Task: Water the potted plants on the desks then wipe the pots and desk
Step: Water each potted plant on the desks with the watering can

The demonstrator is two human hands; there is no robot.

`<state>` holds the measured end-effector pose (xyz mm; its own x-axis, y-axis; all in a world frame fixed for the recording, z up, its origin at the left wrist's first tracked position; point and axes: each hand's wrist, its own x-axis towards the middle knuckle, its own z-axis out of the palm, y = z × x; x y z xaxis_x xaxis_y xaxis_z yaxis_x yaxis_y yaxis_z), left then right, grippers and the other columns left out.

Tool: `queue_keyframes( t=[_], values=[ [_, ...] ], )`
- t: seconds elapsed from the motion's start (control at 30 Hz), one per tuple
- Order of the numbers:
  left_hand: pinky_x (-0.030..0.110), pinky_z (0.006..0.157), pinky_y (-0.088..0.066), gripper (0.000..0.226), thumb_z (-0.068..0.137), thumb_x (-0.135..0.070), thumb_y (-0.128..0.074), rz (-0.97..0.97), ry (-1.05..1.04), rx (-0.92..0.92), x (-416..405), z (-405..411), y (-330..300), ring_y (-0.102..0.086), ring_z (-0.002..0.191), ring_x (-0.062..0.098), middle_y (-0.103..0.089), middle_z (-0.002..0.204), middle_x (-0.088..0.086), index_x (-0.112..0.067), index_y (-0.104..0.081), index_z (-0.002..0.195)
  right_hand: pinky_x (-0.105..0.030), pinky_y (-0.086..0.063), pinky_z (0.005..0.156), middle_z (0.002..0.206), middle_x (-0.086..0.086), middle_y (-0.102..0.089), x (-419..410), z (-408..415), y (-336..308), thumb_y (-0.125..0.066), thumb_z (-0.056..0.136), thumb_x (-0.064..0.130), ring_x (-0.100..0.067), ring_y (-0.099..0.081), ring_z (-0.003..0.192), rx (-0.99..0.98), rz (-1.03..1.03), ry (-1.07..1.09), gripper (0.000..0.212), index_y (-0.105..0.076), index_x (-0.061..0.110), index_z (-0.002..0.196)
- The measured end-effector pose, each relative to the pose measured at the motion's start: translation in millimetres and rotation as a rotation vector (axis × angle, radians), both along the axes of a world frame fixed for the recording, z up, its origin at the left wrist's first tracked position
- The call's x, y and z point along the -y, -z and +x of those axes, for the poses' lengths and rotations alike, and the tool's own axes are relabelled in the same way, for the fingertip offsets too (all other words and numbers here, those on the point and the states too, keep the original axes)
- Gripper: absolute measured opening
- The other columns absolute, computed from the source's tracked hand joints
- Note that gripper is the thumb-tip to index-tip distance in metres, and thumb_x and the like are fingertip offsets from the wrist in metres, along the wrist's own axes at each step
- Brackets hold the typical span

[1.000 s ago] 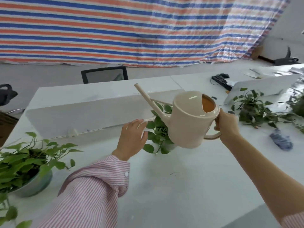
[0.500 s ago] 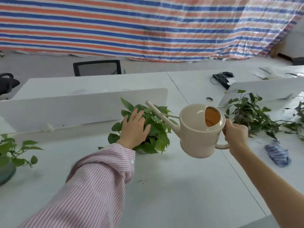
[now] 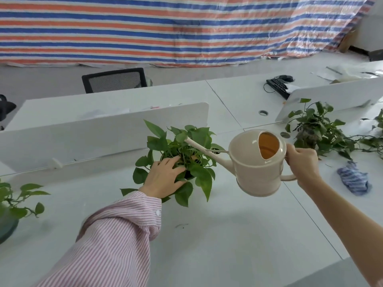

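Observation:
A leafy green potted plant stands in the middle of the white desk; its pot is hidden by leaves and my hand. My left hand rests on the near leaves with fingers spread, parting them. My right hand grips the handle of a cream watering can, held above the desk to the plant's right. The can's long spout reaches up and left over the plant's middle. A blue striped cloth lies crumpled on the desk at the right.
A white divider panel runs behind the plant. Another potted plant sits at the left edge, and a trailing one at the right. A black keyboard and a black chair lie beyond.
My left hand has gone from the divider's base down onto the plant's leaves. The watering can has come lower, and its spout now reaches over the plant.

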<state>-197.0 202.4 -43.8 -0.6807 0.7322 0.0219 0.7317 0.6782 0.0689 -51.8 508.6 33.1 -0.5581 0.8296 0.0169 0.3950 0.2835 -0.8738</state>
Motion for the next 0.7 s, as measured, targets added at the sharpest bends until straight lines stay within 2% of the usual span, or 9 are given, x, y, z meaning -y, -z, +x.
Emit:
queue_keyframes(
  t=[0.13, 0.5, 0.7],
  values=[
    [0.040, 0.108, -0.026, 0.045, 0.093, -0.048, -0.041, -0.041, -0.010, 0.020, 3.9, 3.2, 3.0, -0.030, 0.136, 0.020, -0.038, 0.146, -0.002, -0.032, -0.045, 0.135, -0.029, -0.018, 0.052, 0.048, -0.005, -0.026, -4.0, 2.2, 0.5, -0.048, 0.084, 0.018, -0.018, -0.022, 0.048, 0.039, 0.048, -0.024, 0.045, -0.029, 0.011, 0.044],
    [0.040, 0.110, -0.022, 0.046, 0.095, -0.046, -0.040, -0.026, -0.080, 0.043, 4.8, 16.5, 0.3, -0.026, 0.139, 0.019, -0.035, 0.149, -0.003, -0.030, -0.041, 0.138, -0.028, -0.020, 0.050, 0.049, -0.007, -0.030, -6.2, 3.8, -8.1, -0.047, 0.085, 0.020, -0.019, -0.026, 0.048, 0.132, 0.161, -0.092, 0.036, -0.044, 0.006, 0.052],
    [0.041, 0.111, -0.020, 0.048, 0.095, -0.047, -0.038, -0.046, -0.097, 0.055, 4.9, 21.1, 0.2, -0.022, 0.140, 0.017, -0.031, 0.151, -0.004, -0.030, -0.039, 0.140, -0.028, -0.023, 0.050, 0.048, -0.008, -0.033, -2.9, 4.8, -15.0, -0.045, 0.086, 0.021, -0.021, -0.030, 0.048, 0.171, 0.237, -0.094, 0.042, -0.038, 0.006, 0.047]
  ],
)
